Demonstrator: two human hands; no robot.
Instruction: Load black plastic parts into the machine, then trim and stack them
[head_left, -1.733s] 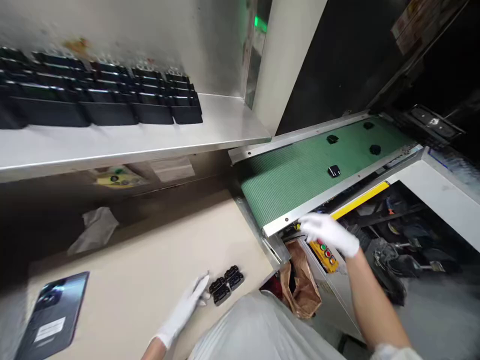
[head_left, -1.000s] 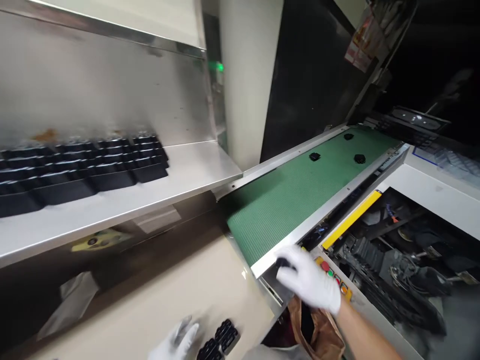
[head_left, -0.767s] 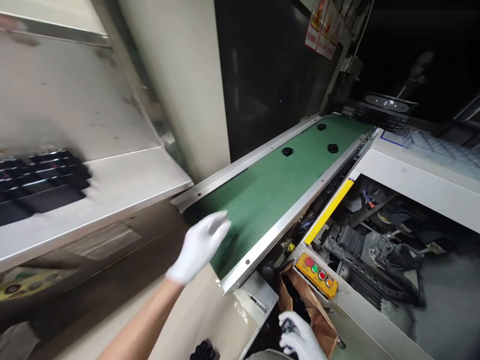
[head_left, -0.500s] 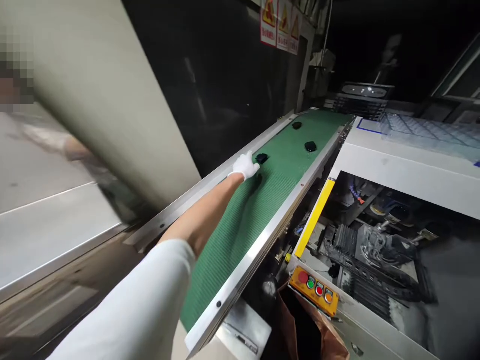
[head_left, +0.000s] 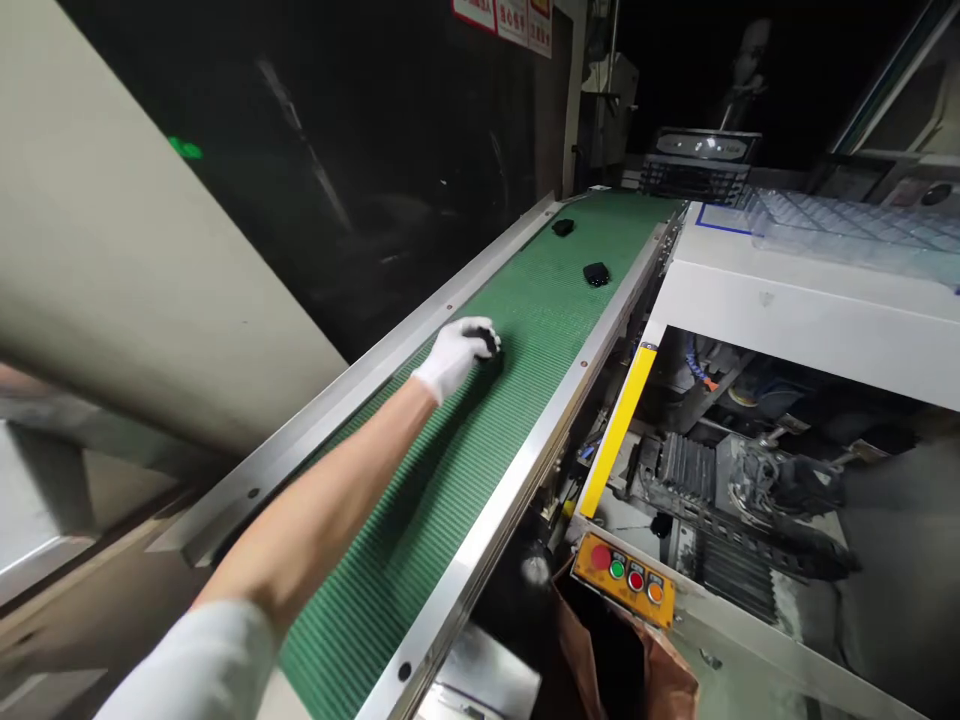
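Note:
My left hand, in a white glove, reaches out over the green conveyor belt. Its fingers are closed around a small black part, which shows dark between thumb and fingertips; its exact kind I cannot make out. Farther along the belt lie two similar pieces: one black part towards the right rail and another black part near the left rail. My right hand is out of view.
Metal rails edge the belt. To the right stands a white machine with an open bay, clear plastic trays on top and a yellow button box. Below it is a brown bag. A pale panel slants at left.
My left hand has closed on the nearest black part and drawn it nearer along the belt. The view has shifted, and the blurred person at the far left has mostly left it.

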